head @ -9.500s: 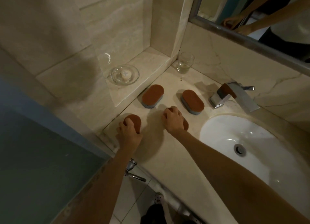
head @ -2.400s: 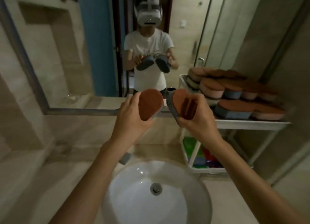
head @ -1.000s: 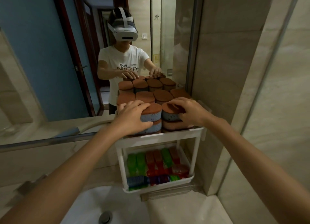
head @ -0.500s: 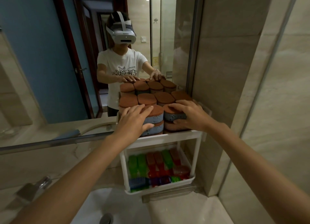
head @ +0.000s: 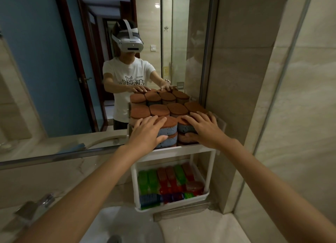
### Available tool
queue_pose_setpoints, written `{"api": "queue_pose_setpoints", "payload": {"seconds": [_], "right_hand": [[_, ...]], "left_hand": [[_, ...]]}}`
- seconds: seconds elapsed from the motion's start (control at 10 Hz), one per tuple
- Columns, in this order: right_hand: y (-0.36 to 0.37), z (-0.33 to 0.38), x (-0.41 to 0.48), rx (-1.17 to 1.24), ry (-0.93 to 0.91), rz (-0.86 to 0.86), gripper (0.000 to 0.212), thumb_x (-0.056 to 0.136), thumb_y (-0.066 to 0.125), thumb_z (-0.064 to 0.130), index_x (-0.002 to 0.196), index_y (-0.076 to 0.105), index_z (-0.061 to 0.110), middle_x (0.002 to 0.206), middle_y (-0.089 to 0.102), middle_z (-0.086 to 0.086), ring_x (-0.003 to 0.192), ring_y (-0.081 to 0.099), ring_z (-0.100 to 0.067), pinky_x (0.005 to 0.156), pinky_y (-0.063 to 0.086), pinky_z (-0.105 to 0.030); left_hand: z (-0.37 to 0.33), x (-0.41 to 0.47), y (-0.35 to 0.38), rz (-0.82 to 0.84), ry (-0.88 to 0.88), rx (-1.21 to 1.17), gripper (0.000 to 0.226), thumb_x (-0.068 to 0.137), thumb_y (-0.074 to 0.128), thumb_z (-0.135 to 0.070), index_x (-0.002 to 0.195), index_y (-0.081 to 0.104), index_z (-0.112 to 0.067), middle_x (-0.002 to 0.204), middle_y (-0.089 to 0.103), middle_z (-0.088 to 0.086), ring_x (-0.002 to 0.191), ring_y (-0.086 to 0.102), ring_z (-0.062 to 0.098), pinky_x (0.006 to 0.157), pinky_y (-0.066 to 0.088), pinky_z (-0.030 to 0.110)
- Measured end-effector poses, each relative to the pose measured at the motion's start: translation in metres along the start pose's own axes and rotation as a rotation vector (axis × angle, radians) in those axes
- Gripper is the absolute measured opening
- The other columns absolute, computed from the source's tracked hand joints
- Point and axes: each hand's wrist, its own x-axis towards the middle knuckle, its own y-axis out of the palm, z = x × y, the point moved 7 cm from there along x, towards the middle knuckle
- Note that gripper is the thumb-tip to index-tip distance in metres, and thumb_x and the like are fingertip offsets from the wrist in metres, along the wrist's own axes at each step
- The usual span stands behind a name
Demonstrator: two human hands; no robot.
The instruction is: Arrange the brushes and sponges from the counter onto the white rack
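Observation:
The white rack (head: 181,149) stands on the counter against the mirror. Its top shelf is packed with brown-topped sponges (head: 160,109), stacked two high at the front. My left hand (head: 147,131) lies over the front left blue sponge (head: 168,129), fingers flat on its brown top and thumb against its side. My right hand (head: 203,128) covers the front right blue sponge (head: 183,128) the same way, thumb at its lower edge. Both sponges rest on the sponges beneath them. The lower shelf holds green, red and blue brushes (head: 171,182).
The mirror (head: 54,60) reflects a person wearing a headset and doubles the sponges. The white sink (head: 123,224) lies below my arms, and the chrome faucet (head: 31,210) is at lower left. A tiled wall (head: 272,115) closes off the right side of the rack.
I carried two sponges from the counter to the rack's top shelf and set them on the front stacks. In the last half second my fingers have flattened out on top of them.

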Motion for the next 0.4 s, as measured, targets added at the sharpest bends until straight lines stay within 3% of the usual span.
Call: {"api": "queue_pose_setpoints", "payload": {"seconds": [0.2,0.3,0.4], "right_hand": [[-0.015,0.006,-0.005,0.055,0.009,-0.06,0.066,0.093,0.043,0.046,0.149,0.013,0.025,0.158,0.014,-0.006,0.148,0.004,-0.024,0.119,-0.002,-0.049],[-0.042,0.027,-0.012,0.093,-0.052,-0.189,0.057,0.095,0.047,0.036,0.146,0.028,0.018,0.152,0.029,-0.008,0.144,0.022,-0.026,0.119,0.008,-0.044],[-0.076,0.054,-0.016,0.292,-0.152,-0.335,0.041,0.092,0.053,0.023,0.132,0.05,0.013,0.131,0.054,-0.01,0.117,0.055,-0.028,0.099,0.045,-0.039]], "left_hand": [[-0.002,-0.003,-0.016,-0.057,-0.012,-0.096,0.057,0.097,0.035,-0.043,0.148,0.02,-0.023,0.157,0.017,0.004,0.146,0.013,0.021,0.119,0.004,0.043],[0.002,-0.007,-0.036,-0.166,-0.024,-0.175,0.048,0.096,0.04,-0.035,0.142,0.035,-0.02,0.152,0.029,0.005,0.142,0.022,0.022,0.118,0.007,0.042],[0.008,-0.01,-0.068,-0.33,-0.042,-0.308,0.04,0.093,0.048,-0.028,0.131,0.051,-0.015,0.14,0.045,0.005,0.131,0.04,0.024,0.114,0.024,0.039]]}}
